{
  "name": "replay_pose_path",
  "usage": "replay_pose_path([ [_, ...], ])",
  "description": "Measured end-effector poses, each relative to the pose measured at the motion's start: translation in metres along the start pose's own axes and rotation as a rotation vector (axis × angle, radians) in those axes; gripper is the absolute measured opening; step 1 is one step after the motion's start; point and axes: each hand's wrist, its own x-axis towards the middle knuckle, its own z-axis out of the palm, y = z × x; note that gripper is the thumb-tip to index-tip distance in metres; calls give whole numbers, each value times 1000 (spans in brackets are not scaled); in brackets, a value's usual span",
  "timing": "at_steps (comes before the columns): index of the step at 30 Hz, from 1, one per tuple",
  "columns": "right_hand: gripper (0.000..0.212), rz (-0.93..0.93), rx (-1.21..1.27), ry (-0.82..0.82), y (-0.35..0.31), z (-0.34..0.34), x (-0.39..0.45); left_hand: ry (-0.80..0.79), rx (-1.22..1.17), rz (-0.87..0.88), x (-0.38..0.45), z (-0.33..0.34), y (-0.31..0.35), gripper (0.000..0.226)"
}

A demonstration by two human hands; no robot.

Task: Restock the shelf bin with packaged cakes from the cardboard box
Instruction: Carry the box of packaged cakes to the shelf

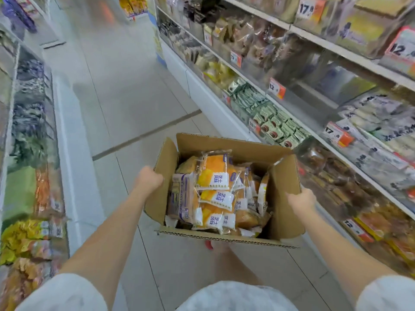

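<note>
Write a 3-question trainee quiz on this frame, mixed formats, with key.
1. True or false: the open brown cardboard box rests on the floor.
2. Multiple choice: the left hand grips which part of the box? A) its left flap B) its bottom C) a cake packet
3. Fill in: the orange-and-white plastic-wrapped cake packets lie ____ the box.

Key
1. False; both hands hold it up above the white tiled floor, the right hand gripping the right flap.
2. A
3. inside
</note>
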Motion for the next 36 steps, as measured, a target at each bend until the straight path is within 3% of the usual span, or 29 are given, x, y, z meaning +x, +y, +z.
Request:
replay_pose_path([
  [8, 3, 162, -63, 59, -89, 85, 127, -81, 77, 42, 185, 1, 114, 10],
  [11, 24, 257, -108, 82, -118, 93, 154, -115, 130, 99, 230, -5, 158, 23],
  [14, 21, 275, -76, 95, -135, 100, 176, -148, 184, 150, 267, -5, 198, 19],
  [21, 22, 444, 54, 195, -150, 127, 200, -281, 284, 246, 346, 19, 278, 30],
  [24, 20, 551, 112, 266, -148, 149, 201, -385, 343, 329, 379, 36, 310, 6],
  [27, 17, 662, 216, 387, -154, 173, 202, -462, 407, 414, 413, 55, 333, 17],
  [29, 13, 705, 321, 458, -158, 190, 209, -558, 466, 470, 442, 72, 345, 7],
  [31, 15, 746, 387, 504, -157, 208, 218, -635, 541, 497, 470, 91, 355, 19],
  [34, 21, 789, 409, 552, -148, 237, 234, -665, 660, 545, 505, 122, 364, 6],
  [36, 25, 818, 388, 564, -142, 254, 244, -646, 705, 553, 522, 144, 361, 14],
])
